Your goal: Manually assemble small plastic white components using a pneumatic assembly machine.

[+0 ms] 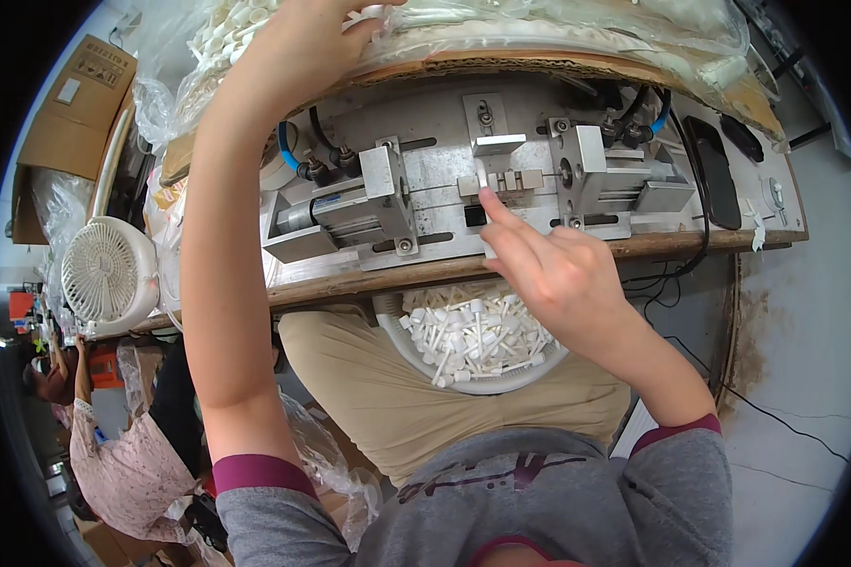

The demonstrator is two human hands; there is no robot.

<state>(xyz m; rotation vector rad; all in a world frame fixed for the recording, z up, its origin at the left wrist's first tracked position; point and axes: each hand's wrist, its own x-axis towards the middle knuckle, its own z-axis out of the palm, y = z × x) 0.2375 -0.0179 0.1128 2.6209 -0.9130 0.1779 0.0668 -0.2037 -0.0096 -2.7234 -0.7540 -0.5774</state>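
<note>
My right hand (548, 269) is over the middle of the metal jig, its index finger stretched forward and the other fingers curled. At that fingertip, a small white plastic part (482, 174) rests against the slotted beige block (509, 182); my thumb is hidden beneath the hand. My left hand (317, 42) reaches up to the heap of white plastic parts (232, 28) at the far side. Its fingers are partly cut off by the top edge, and a white stick-like part (371, 13) shows between thumb and finger. Metal cylinder units (388, 194) flank the block on both sides.
A round tub (397, 354) of white stick-like parts sits on my lap below the bench edge (312, 288). Cardboard (539, 64) overhangs the jig's far side. A white fan (111, 269) stands left, a black phone (712, 175) lies right. Another person (128, 463) works at left.
</note>
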